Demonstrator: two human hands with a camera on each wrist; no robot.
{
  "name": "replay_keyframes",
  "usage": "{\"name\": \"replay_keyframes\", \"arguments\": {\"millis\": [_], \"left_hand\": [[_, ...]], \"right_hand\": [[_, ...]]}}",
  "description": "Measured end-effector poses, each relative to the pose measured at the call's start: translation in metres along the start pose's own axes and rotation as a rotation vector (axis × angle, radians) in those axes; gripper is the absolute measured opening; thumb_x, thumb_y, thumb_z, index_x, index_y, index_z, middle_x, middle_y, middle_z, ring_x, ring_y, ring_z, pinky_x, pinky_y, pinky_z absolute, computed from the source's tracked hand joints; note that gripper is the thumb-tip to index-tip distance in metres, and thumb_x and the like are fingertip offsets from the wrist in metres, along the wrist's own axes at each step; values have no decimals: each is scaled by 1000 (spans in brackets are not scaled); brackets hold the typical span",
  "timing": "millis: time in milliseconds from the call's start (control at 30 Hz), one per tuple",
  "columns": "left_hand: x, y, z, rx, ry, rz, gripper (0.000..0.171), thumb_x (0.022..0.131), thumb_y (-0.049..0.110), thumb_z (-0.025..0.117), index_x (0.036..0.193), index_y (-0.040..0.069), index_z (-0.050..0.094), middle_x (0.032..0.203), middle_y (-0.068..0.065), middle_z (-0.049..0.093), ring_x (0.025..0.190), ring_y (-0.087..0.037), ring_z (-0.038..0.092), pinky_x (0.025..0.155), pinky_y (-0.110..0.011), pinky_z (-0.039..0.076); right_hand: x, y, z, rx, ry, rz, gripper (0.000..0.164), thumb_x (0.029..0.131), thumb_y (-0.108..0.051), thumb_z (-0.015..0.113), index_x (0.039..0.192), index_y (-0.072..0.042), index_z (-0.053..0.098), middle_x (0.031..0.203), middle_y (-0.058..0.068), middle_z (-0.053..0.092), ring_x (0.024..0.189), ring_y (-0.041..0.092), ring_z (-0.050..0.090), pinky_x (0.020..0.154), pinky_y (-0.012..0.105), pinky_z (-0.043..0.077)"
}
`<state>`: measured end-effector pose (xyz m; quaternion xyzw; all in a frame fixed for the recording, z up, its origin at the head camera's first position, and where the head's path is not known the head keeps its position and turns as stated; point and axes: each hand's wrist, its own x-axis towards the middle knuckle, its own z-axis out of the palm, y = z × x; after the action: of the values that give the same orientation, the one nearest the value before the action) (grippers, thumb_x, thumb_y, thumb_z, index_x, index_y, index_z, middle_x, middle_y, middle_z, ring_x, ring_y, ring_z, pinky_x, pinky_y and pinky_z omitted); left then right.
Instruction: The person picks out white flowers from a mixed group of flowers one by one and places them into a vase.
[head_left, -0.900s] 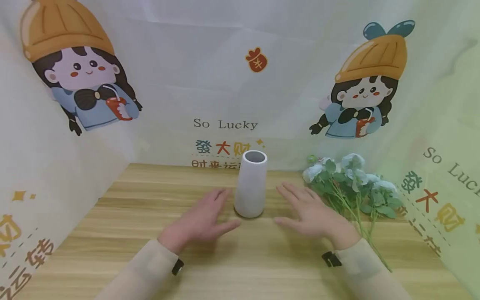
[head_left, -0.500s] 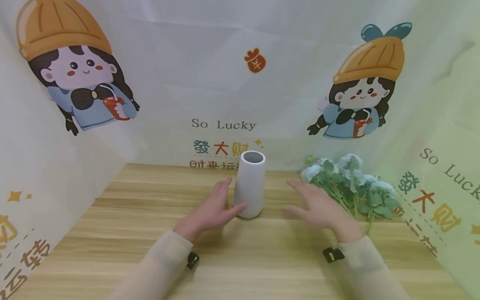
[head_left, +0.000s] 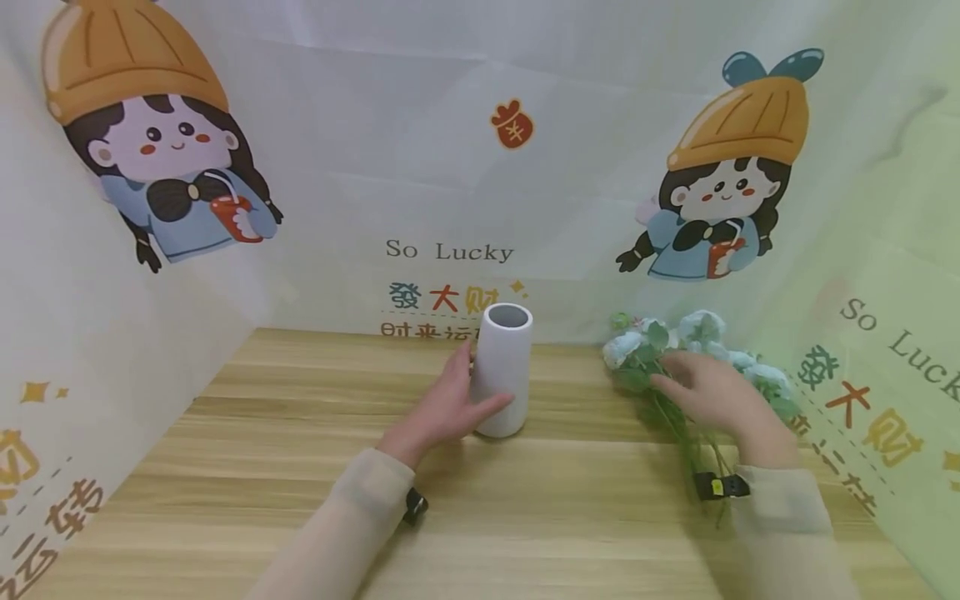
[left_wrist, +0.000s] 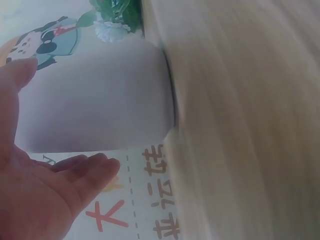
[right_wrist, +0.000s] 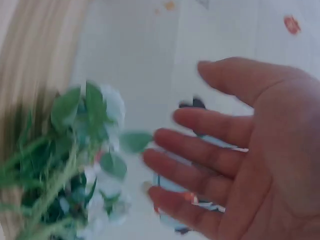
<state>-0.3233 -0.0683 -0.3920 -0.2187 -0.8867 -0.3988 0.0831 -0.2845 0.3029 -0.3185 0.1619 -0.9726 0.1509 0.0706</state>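
A white vase point(head_left: 507, 360), narrowing toward its round mouth, stands upright on the wooden table. My left hand point(head_left: 448, 405) is at its lower left side, thumb across the front and fingers behind. The left wrist view has the thumb near the vase wall point(left_wrist: 100, 100), with the other fingers extended and loosely bent beside it. Over the bunch of pale blue flowers point(head_left: 624, 348) on the right is my right hand point(head_left: 708, 393). Its fingers are spread and relaxed in the right wrist view, next to the green leaves point(right_wrist: 65, 109), with nothing in the palm. Part of the bouquet is hidden under this hand.
Printed cloth point(head_left: 337, 167) with cartoon figures and lettering hangs behind the table and along both sides. The table point(head_left: 247, 467) has a light wood grain. The flower stems point(head_left: 686, 433) point toward the table's front.
My left hand has moved right and forward, up to the vase, its thumb now across the front. My right hand has moved right, away from the vase and over the flowers. The vase stands where it was.
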Motion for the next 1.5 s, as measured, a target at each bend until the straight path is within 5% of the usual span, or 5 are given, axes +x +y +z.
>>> {"name": "replay_keyframes", "arguments": {"millis": [433, 600, 767, 1300, 1500], "left_hand": [[2, 2, 3, 28, -34, -30, 84, 93, 42, 70, 152, 4, 24, 141, -16, 43, 125, -24, 43, 108, -46, 36], [2, 4, 3, 46, -31, -39, 83, 93, 41, 70, 151, 3, 25, 140, -16, 44, 124, -24, 44, 108, -46, 37], [2, 5, 3, 45, -26, -43, 81, 93, 40, 70, 150, 2, 27, 139, -16, 45, 123, -24, 45, 108, -46, 38], [1, 5, 0, 50, -37, -27, 81, 94, 40, 70, 150, 2, 26, 140, -17, 44, 123, -24, 45, 107, -46, 38], [0, 5, 1, 58, -41, -23, 79, 94, 39, 70, 149, 1, 28, 139, -16, 45, 122, -24, 46, 107, -45, 39]], "right_hand": [[-14, 29, 1, 11, -265, 229, 44, 98, -24, 61, 115, 16, 58, 101, 29, 63, 88, 40, 60, 75, 55, 53], [-15, 34, 11, 36, -315, 241, 29, 96, -18, 63, 71, -4, 59, 54, 0, 49, 46, 13, 44, 56, 34, 47], [-15, 36, 15, 25, -307, 224, 43, 95, -15, 64, 55, -16, 48, 46, -5, 43, 41, 9, 37, 54, 30, 44], [-5, 8, -1, 48, -168, 191, 40, 98, -12, 49, 59, -15, 40, 49, -5, 34, 43, 11, 30, 45, 28, 34], [-1, -15, 3, 32, -164, 156, 27, 101, -15, 54, 106, 10, 63, 96, 22, 65, 82, 33, 61, 70, 49, 54]]}}
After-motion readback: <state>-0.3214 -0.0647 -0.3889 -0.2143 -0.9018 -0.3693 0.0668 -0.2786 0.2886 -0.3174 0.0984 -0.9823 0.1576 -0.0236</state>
